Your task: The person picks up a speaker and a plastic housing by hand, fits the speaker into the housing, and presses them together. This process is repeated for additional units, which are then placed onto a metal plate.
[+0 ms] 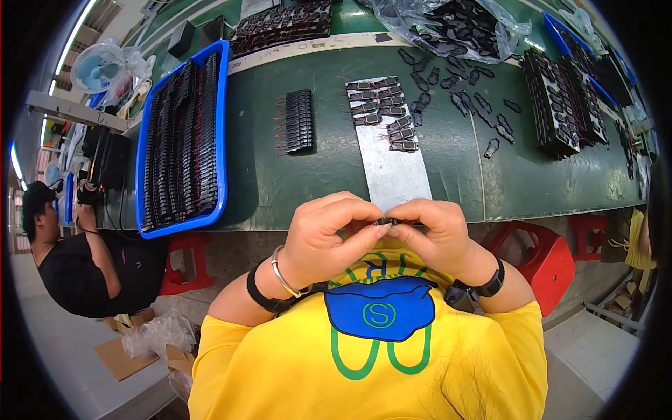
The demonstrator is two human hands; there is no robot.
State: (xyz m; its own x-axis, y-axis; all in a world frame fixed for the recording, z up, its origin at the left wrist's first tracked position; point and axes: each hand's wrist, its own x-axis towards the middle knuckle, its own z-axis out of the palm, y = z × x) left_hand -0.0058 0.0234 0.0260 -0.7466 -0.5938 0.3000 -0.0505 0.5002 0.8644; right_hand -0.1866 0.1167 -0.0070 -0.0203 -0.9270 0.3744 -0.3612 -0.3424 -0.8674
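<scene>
Both hands meet at the table's near edge, just in front of my chest. Between the fingertips of my left hand (329, 234) and my right hand (434, 231) is a small black plastic part (386, 221), mostly covered by fingers and thumbs. Beyond them a whitish strip (395, 171) lies on the table, with several small speakers with red wires (378, 105) in two columns on its far half. To its left stands a tight row of black parts with red wires (299, 120). Loose black plastic pieces (483, 105) are scattered to the right of the strip.
A blue tray (222, 140) packed with rows of black parts stands at the left. A clear plastic bag (514, 31) of black pieces lies at the far side. Stacked black trays (549, 105) stand at right. Red stools (542, 262) flank me; a co-worker (84, 252) sits at left.
</scene>
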